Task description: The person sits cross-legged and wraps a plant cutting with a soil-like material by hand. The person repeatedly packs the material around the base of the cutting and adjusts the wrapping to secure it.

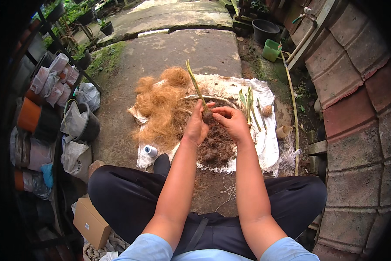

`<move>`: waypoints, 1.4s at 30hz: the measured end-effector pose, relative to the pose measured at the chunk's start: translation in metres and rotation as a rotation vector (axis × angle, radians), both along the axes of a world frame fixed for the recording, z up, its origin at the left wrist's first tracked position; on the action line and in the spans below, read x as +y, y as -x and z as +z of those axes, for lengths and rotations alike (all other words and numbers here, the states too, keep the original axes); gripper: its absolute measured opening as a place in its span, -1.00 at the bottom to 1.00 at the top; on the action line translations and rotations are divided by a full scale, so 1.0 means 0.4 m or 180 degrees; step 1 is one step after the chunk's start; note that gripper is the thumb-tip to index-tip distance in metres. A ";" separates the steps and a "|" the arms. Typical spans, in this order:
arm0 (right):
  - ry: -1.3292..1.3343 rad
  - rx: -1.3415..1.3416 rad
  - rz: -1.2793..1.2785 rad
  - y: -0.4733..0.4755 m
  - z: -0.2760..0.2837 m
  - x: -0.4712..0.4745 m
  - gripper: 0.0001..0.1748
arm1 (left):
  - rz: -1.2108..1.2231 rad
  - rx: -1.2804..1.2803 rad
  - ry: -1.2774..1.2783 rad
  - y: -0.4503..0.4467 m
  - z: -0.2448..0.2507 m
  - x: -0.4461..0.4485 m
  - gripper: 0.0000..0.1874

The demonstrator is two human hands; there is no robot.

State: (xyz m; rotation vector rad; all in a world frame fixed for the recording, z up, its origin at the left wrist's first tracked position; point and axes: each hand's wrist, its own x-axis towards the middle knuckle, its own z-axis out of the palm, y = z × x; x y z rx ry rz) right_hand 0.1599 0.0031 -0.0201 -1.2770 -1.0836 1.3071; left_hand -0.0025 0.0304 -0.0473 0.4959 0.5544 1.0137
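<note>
A long, narrow plant cutting (194, 78) stands tilted up and to the left, with a dark ball of soil (207, 117) around its base. My left hand (196, 126) cradles the ball and the lower stem from the left side. From the right, the thumb and fingertips of my right hand (232, 122) press on the same ball. Under both hands lies a heap of loose brown soil (215, 151) on a white woven sack (267, 143). A tangled pile of coconut fibre (159, 104) covers the sack's left part.
A thread spool (150, 150) is near my foot. Several cut leaves (249, 102) and a fibre-wrapped ball (266, 111) lie right. Shelves with wrapped pots (40, 114) and a black bucket (86, 122) flank the left; stacked roof tiles (352, 146) and a bamboo pole (291, 104) the right.
</note>
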 end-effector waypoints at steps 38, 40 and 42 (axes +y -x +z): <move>0.0590 0.2044 0.0176 0.178 0.074 -0.066 -0.37 | 0.0950 0.0201 -0.0270 0.018 0.079 -0.065 -0.51; 0.0535 0.2077 0.0324 0.180 0.070 -0.071 -0.41 | 0.0780 0.0366 -0.0555 0.036 0.075 -0.064 -0.51; 0.0388 0.2110 0.0461 0.182 0.064 -0.076 -0.42 | 0.0767 0.0401 -0.0521 0.038 0.075 -0.062 -0.51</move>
